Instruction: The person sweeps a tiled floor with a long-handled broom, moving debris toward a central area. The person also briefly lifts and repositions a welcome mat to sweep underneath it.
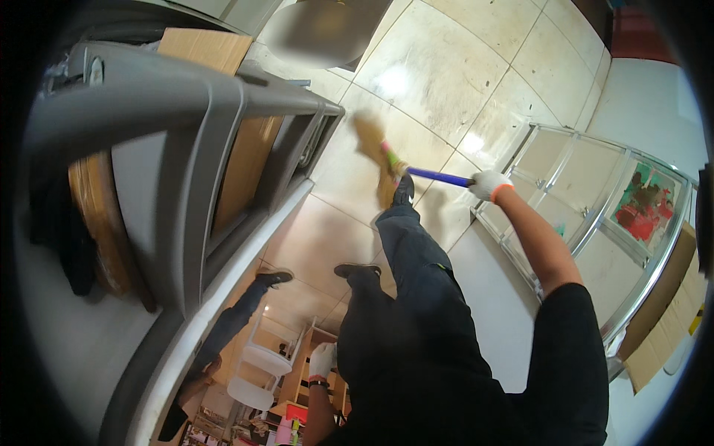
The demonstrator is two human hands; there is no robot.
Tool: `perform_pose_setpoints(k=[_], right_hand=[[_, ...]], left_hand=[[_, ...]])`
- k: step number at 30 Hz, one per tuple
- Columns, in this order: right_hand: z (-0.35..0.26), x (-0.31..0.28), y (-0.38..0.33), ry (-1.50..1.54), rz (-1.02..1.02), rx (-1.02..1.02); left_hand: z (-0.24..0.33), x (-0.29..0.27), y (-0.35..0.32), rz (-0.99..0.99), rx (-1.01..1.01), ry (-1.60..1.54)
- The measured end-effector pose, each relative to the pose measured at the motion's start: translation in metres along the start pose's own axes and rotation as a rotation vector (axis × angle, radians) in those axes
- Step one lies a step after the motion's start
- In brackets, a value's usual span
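Note:
My right hand [491,185], in a white work glove with an orange cuff, is closed round the blue handle [439,176] of a broom. The broom's tan bristle head [370,134] is smeared by motion over the floor, just ahead of my dark shoe [404,191]. Bright green and pink show where the head meets the handle. At the lower middle, beside my thigh, hangs my left hand [323,360] in a white glove, a dark band at its wrist. Its fingers are too indistinct to read, and nothing shows in it.
Stained cream tiles [424,70] cover the floor. A grey-framed structure [216,97] with cardboard stands left; a metal-framed panelled unit [587,193] and cardboard [662,327] stand right. Another person's leg [238,320] shows lower left, near a white chair [260,364].

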State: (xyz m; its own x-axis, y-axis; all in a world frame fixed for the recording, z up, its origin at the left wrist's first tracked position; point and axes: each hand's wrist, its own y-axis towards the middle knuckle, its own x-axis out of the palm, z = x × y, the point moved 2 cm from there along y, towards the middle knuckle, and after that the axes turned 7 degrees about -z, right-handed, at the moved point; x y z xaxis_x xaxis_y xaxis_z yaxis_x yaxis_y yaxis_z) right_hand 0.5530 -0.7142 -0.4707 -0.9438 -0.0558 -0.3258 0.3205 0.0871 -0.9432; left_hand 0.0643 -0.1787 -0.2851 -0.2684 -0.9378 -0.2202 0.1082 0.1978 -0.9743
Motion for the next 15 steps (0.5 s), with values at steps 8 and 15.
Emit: perform_pose_setpoints(k=[8, 15], right_hand=[[-0.05, -0.057, -0.108, 0.291, 0.053, -0.213], [0.127, -0.054, 0.041, 0.144, 0.181, -0.045]], left_hand=[[0.218, 0.061, 0.02, -0.208, 0.093, -0.297], [0.333, 0.15, 0.022, -0.517, 0.262, -0.048]])
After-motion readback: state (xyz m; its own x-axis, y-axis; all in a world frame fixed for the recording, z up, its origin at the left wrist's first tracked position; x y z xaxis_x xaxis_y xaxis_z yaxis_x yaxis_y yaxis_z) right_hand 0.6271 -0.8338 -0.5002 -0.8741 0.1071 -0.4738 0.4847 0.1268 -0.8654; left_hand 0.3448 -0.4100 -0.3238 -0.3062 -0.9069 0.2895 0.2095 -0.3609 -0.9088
